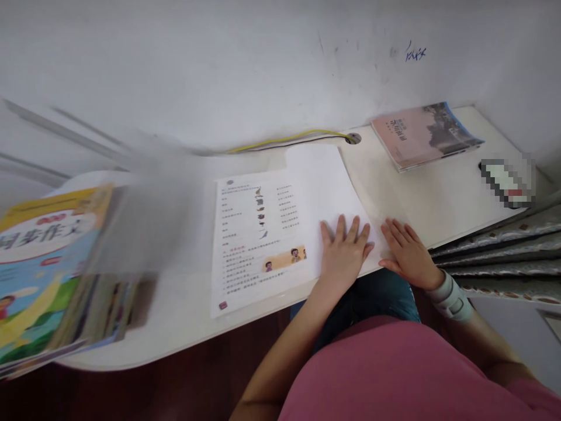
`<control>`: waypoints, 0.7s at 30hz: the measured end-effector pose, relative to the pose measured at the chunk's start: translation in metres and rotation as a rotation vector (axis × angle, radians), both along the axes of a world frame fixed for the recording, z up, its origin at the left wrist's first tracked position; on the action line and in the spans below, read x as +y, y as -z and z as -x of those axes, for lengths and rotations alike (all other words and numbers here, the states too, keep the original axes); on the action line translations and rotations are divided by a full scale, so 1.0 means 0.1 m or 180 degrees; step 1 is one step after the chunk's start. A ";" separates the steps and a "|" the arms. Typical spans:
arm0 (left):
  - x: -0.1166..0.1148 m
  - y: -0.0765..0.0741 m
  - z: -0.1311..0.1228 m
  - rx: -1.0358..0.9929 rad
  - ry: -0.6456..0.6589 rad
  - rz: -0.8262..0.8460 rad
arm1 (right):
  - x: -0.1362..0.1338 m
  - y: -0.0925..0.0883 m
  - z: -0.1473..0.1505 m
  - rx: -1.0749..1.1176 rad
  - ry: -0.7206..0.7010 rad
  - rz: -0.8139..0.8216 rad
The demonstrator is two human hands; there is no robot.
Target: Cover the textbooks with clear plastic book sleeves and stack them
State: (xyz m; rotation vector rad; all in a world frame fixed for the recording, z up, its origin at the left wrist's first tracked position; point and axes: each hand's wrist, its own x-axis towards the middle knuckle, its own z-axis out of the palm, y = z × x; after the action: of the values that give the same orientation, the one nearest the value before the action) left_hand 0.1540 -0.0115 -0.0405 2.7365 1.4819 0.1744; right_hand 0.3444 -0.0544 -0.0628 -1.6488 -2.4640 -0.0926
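An open workbook (pixel 263 263) lies on the white desk (pixel 184 304), its left page printed with text and small coloured pictures. Its right side is a blank white page (pixel 319 175). My left hand (pixel 344 251) rests flat on the lower part of that blank page, fingers spread. Beside it, my right hand (pixel 405 251) lies flat at the front edge of the desk, just right of the page. Its fingers are stretched out, and a pale band circles the wrist. What looks like a clear film edge shows near the right hand, but I cannot tell for certain.
A blurred stack of colourful books (pixel 48 263) stands at the left. Pink-covered books (pixel 425 134) lie at the back right, near a pixelated phone-like object (pixel 506 181). A yellow cable (pixel 280 139) runs along the wall into a desk hole (pixel 353 138). Patterned grey fabric (pixel 504 251) hangs at right.
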 end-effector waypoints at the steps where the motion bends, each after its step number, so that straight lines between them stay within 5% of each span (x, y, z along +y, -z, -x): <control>1: 0.00 0.00 -0.03 -0.0009 0.0017 -0.0015 | 0.00 0.00 0.00 0.0005 -0.0011 -0.0019; 21: -0.09 -0.05 -0.05 0.0190 0.0519 -0.0023 | 0.00 0.02 0.10 -0.0265 0.0154 -0.0183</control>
State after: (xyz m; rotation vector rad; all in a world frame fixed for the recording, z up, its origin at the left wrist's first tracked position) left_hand 0.1589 -0.0206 -0.0357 2.8752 1.2641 0.0951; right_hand 0.3340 -0.0543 -0.0644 -1.7143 -2.4566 -0.2408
